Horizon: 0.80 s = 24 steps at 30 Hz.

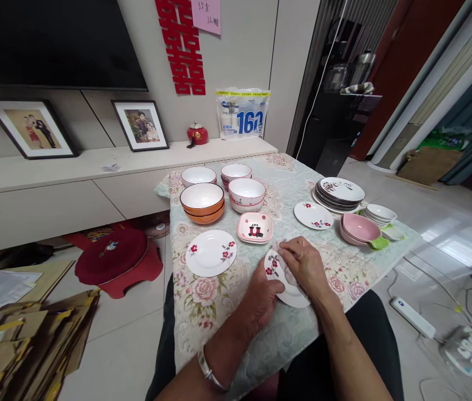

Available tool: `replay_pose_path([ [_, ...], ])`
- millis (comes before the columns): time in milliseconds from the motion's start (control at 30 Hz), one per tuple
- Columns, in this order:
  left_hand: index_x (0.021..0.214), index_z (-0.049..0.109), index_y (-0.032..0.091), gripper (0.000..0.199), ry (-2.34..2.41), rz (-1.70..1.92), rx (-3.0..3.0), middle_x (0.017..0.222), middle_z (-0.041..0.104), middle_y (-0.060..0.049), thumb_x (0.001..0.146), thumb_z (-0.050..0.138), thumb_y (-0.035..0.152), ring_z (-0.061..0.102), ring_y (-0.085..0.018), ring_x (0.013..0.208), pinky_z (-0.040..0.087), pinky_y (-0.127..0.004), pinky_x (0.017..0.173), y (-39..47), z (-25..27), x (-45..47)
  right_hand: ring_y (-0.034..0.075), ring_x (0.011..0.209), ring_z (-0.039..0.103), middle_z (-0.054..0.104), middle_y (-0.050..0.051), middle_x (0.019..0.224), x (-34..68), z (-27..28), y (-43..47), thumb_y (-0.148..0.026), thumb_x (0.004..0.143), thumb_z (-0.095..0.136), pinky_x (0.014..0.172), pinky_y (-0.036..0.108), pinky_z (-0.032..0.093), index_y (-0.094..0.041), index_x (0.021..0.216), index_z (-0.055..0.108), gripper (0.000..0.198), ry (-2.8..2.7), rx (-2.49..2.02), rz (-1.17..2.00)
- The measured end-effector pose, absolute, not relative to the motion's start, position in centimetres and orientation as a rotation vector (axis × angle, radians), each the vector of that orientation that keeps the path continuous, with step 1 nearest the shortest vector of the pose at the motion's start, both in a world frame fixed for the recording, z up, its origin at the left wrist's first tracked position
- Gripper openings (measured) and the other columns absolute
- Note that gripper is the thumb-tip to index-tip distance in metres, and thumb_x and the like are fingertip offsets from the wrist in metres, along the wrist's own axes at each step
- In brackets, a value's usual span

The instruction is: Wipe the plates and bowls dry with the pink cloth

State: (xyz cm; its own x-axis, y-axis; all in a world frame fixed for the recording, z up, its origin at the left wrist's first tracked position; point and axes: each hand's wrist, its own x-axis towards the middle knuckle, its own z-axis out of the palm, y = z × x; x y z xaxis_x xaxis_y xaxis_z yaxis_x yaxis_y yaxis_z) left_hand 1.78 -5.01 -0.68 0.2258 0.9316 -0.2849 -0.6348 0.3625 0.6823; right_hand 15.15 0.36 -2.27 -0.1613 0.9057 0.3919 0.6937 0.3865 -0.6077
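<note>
left hand [262, 295] grips floral plate [293, 298] by rim | right hand [304, 264] pinches pale cloth [278, 244] against its face | pink square dishes [255, 228] sit just beyond on counter [278, 345]

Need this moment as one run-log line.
left hand: grips flowered plate | right hand: holds pale cloth against plate | nearby: square dishes, orange bowls
</note>
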Motion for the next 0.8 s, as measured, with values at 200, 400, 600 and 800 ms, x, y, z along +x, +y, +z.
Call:
replay_pose_path([
  [200, 0.112, 0.058, 0.018, 0.068, 0.783, 1.116, 0.487, 0.088, 0.071, -0.002, 0.048, 0.052, -0.001, 0.065, -0.021, 0.087, 0.047, -0.028, 0.071, -5.0, -0.7, 1.7, 0.023, 0.09, 0.064, 0.068, 0.007, 0.094, 15.6, -2.2, 0.2, -0.026, 0.091, 0.055, 0.082, 0.034, 0.046, -0.02, 0.098, 0.07, 0.017, -1.841, -1.588, 0.213],
  [400, 0.098, 0.059, 0.019, 0.055, 0.703, 1.158, 0.526, 0.077, 0.066, 0.003, 0.047, 0.054, -0.002, 0.061, -0.015, 0.071, 0.044, -0.025, 0.065, -4.9, -0.7, 1.8, 0.017, 0.089, 0.064, 0.068, 0.003, 0.094, 13.7, -0.8, -1.1, -0.024, 0.092, 0.057, 0.08, 0.028, 0.047, -0.024, 0.095, 0.07, 0.013, -2.037, -1.174, 0.646],
  [600, 0.112, 0.058, 0.018, 0.068, 0.763, 1.103, 0.464, 0.088, 0.07, -0.001, 0.047, 0.052, -0.002, 0.065, -0.019, 0.085, 0.046, -0.027, 0.072, -4.9, -0.6, 1.6, 0.022, 0.088, 0.063, 0.067, 0.006, 0.089, 15.8, -1.4, -0.1, -0.024, 0.089, 0.057, 0.081, 0.034, 0.045, -0.019, 0.09, 0.069, 0.013, -1.903, -1.589, 0.338],
  [800, 0.111, 0.059, 0.018, 0.068, 0.755, 1.107, 0.485, 0.088, 0.07, -0.001, 0.046, 0.052, -0.001, 0.064, -0.02, 0.084, 0.046, -0.027, 0.07, -4.7, -0.8, 1.7, 0.021, 0.086, 0.062, 0.066, 0.006, 0.09, 15.4, -1.6, -0.4, -0.024, 0.09, 0.056, 0.079, 0.033, 0.045, -0.02, 0.09, 0.069, 0.013, -1.926, -1.543, 0.301],
])
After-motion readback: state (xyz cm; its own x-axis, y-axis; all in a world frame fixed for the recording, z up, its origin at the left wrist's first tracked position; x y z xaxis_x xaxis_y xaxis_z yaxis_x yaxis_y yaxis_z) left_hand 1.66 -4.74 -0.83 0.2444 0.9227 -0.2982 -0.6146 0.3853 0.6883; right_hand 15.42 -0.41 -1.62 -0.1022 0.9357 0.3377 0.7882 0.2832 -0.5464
